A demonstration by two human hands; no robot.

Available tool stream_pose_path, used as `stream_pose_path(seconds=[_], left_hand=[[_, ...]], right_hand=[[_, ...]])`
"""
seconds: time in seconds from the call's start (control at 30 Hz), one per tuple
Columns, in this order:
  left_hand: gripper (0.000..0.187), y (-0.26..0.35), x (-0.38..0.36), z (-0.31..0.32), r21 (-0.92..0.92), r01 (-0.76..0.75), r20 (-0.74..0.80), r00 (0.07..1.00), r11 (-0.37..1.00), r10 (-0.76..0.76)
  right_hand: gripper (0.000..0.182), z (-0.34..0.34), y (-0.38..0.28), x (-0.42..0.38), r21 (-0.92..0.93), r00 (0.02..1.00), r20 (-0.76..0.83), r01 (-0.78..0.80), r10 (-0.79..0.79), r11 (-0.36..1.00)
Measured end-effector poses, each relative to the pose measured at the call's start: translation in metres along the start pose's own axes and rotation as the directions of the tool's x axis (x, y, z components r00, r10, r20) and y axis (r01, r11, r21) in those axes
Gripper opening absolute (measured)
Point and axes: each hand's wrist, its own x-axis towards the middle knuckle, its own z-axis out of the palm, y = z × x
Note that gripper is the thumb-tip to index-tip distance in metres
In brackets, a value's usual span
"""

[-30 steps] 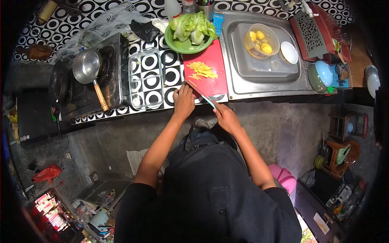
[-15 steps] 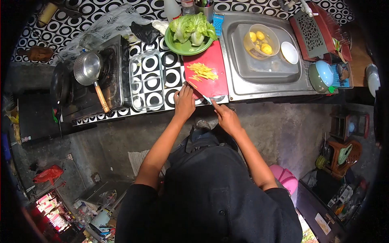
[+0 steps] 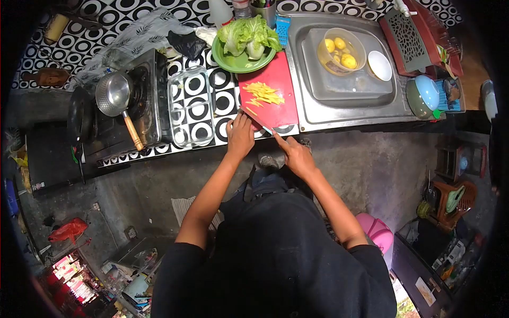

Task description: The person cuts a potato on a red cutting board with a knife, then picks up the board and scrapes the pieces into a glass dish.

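Observation:
My right hand is closed round the handle of a knife, its index finger stretched along the top. The blade slants up and left over the lower left of a red cutting board. My left hand is at the board's lower left edge, fingers bent down close to the blade; whatever lies under them is hidden. A pile of yellow-orange vegetable strips lies on the board, with a loose strip by the blade. Behind it, a green plate holds leafy green vegetables, overlapping the board's far end.
To the left are a rectangular glass dish and a stove bearing a wooden-handled strainer pan. Right of the board is a metal sink, with a clear bowl of yellow, potato-like pieces and a white bowl.
The view has shifted slightly. Both hands stay in nearly the same place, and the knife still lies across the board's lower left, with the loose strip beside the blade.

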Motion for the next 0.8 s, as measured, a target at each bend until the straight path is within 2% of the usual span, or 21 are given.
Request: stream_pose_path(seconds=[0.3,0.5,0.6,0.8], left_hand=[[0.036,0.0011,0.0011,-0.0030,-0.006,-0.028,-0.053,0.998,1.000,0.028],[0.039,-0.0012,0.0011,-0.0051,-0.013,-0.018,0.003,1.000,1.000,0.018],[0.039,-0.0006,0.0019,-0.0040,-0.019,-0.041,-0.055,0.998,0.999,0.040],[0.037,-0.0010,0.0018,-0.0038,-0.021,-0.029,-0.034,0.999,0.999,0.028]], right_hand=[[0.086,-0.0010,0.0025,0.0021,-0.018,1.000,0.022,0.010,-0.010,1.000],[0.086,-0.0007,0.0015,0.0015,-0.009,1.000,-0.001,0.026,-0.026,1.000],[0.086,0.0030,0.0041,0.0017,-0.005,0.999,-0.015,0.030,-0.030,1.000],[0.086,0.0004,0.0021,0.0025,-0.001,1.000,-0.002,0.025,-0.025,1.000]])
